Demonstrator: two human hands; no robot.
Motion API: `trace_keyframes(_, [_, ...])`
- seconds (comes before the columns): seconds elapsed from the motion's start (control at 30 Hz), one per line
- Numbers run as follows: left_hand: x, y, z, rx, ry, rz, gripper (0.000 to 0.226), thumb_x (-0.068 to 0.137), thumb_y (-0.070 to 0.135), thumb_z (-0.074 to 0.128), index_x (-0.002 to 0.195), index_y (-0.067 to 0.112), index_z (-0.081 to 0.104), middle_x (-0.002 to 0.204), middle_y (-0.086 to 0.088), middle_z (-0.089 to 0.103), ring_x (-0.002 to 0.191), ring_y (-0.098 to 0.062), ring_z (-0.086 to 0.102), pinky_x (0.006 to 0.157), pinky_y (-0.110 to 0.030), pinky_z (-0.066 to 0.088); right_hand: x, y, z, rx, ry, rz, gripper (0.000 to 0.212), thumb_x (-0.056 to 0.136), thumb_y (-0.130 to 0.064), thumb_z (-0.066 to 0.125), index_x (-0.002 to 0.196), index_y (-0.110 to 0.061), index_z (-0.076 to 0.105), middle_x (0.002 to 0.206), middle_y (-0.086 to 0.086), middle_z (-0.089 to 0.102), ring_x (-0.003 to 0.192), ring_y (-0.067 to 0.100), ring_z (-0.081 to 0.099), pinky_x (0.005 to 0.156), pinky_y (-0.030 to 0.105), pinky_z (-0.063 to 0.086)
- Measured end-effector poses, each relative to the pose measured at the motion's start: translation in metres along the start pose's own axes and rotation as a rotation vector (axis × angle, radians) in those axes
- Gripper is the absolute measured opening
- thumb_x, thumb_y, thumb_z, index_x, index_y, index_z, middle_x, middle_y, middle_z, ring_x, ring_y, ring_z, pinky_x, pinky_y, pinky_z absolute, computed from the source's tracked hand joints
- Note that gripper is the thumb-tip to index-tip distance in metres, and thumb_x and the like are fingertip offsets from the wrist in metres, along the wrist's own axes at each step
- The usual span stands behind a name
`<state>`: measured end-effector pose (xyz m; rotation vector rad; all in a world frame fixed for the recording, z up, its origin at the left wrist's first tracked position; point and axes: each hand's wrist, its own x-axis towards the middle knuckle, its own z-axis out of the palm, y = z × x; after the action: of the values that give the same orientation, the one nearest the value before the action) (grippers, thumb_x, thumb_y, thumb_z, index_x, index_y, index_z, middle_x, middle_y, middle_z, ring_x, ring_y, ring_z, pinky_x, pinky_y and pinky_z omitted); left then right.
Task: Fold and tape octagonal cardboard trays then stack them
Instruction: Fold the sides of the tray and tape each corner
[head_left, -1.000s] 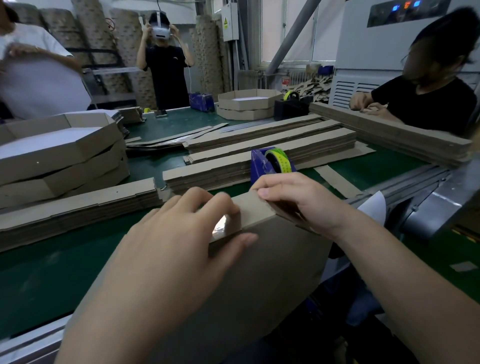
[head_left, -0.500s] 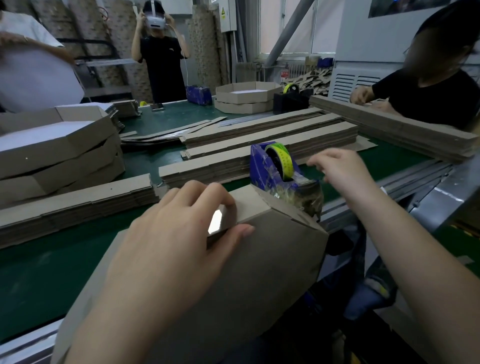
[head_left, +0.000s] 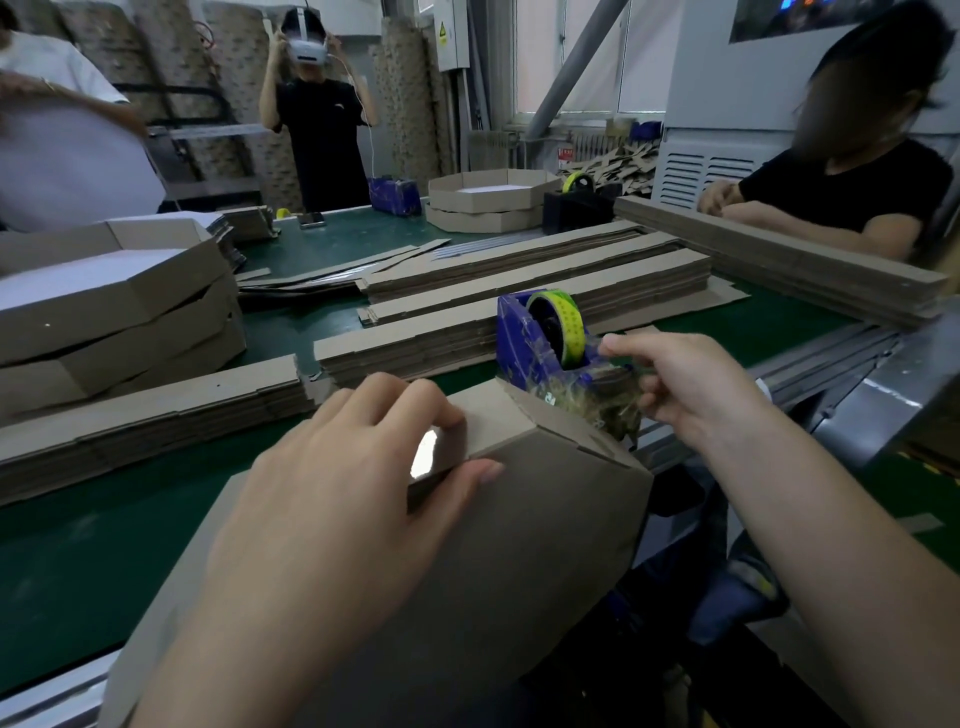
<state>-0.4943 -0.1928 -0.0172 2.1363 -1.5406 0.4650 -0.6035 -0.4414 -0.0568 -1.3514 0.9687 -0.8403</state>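
A brown cardboard tray (head_left: 509, 530) stands on edge against the front of the green table, its outer bottom facing me. My left hand (head_left: 332, 499) grips the tray's top rim, fingers curled over the folded wall and thumb on the near face; a shiny patch shows under the fingers. My right hand (head_left: 670, 379) reaches to the blue tape dispenser (head_left: 524, 338) with its yellow-green roll and pinches the clear tape end at its cutter. Finished trays (head_left: 104, 312) are stacked at the left.
Piles of flat cardboard strips (head_left: 519, 296) lie across the green table (head_left: 83, 551). More trays (head_left: 488, 200) and a black dispenser (head_left: 576, 205) stand at the far end. Three other people are around the table. A metal rail (head_left: 852, 410) runs along the right.
My right hand left the tray's rim, swung right and forward to the tape dispenser, and now pinches the tape end. My left hand kept its hold on the tray rim.
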Motion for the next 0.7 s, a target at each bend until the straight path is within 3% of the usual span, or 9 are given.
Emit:
trace_keyframes(0.1, [0.000,0.000,0.000,-0.003,0.001,-0.002,0.031,0.080,0.061,0.046,0.090,0.034,0.056,0.092,0.015,0.058,0.076,-0.015,0.059,0.048,-0.023,0.034,-0.005,0.004,0.003,0.110,0.052,-0.035,0.014,0.077,-0.015,0.075,0.065,-0.014,0.069,0.056,-0.005,0.050,0.049,0.004,0.039,0.053,0.021,0.037])
trace_keyframes(0.2, [0.000,0.000,0.000,0.002,0.001,0.000,0.032,0.080,0.062,0.045,0.091,0.034,0.057,0.092,0.015,0.058,0.077,-0.017,0.060,0.049,-0.026,0.038,-0.018,0.014,-0.002,0.285,-0.018,-0.138,0.024,0.072,-0.007,0.067,0.049,-0.015,0.064,0.052,-0.005,0.046,0.053,0.007,0.042,0.062,0.022,0.043])
trace_keyframes(0.3, [0.000,-0.001,0.000,0.010,0.009,0.002,0.029,0.081,0.061,0.047,0.090,0.034,0.056,0.092,0.015,0.058,0.076,-0.016,0.060,0.048,-0.022,0.032,-0.027,0.023,-0.008,0.329,-0.099,-0.245,0.027,0.063,-0.006,0.055,0.039,-0.016,0.052,0.054,-0.002,0.042,0.061,0.012,0.044,0.070,0.028,0.043])
trace_keyframes(0.37, [0.000,0.000,0.000,0.017,0.012,0.000,0.029,0.080,0.060,0.048,0.090,0.034,0.056,0.092,0.015,0.058,0.076,-0.017,0.060,0.048,-0.021,0.030,-0.026,0.030,-0.011,0.297,-0.096,-0.278,0.039,0.071,0.004,0.051,0.038,-0.016,0.050,0.054,-0.002,0.041,0.060,0.011,0.042,0.076,0.037,0.042])
trace_keyframes(0.47, [-0.001,0.001,0.000,0.025,0.017,-0.002,0.029,0.080,0.060,0.048,0.089,0.034,0.056,0.090,0.015,0.057,0.075,-0.018,0.060,0.049,-0.025,0.032,-0.023,0.038,-0.015,0.086,-0.002,-0.328,0.041,0.075,0.004,0.054,0.039,-0.014,0.046,0.060,0.000,0.041,0.062,0.013,0.042,0.087,0.051,0.044])
trace_keyframes(0.6, [-0.002,-0.002,0.000,0.044,0.006,0.004,0.028,0.085,0.061,0.047,0.097,0.038,0.056,0.095,0.017,0.058,0.082,-0.017,0.060,0.053,-0.027,0.036,-0.024,0.039,-0.019,-0.441,0.188,-0.528,0.034,0.072,-0.010,0.066,0.048,-0.003,0.044,0.068,0.000,0.044,0.059,0.005,0.045,0.063,0.019,0.039])
trace_keyframes(0.7, [-0.002,-0.002,-0.001,0.066,-0.054,0.020,0.033,0.088,0.061,0.037,0.110,0.047,0.056,0.106,0.021,0.058,0.093,-0.013,0.059,0.058,-0.028,0.042,-0.030,0.035,-0.025,-0.742,0.363,-0.603,0.031,0.073,-0.015,0.067,0.050,-0.011,0.046,0.072,-0.004,0.042,0.061,0.009,0.045,0.054,0.028,0.037])
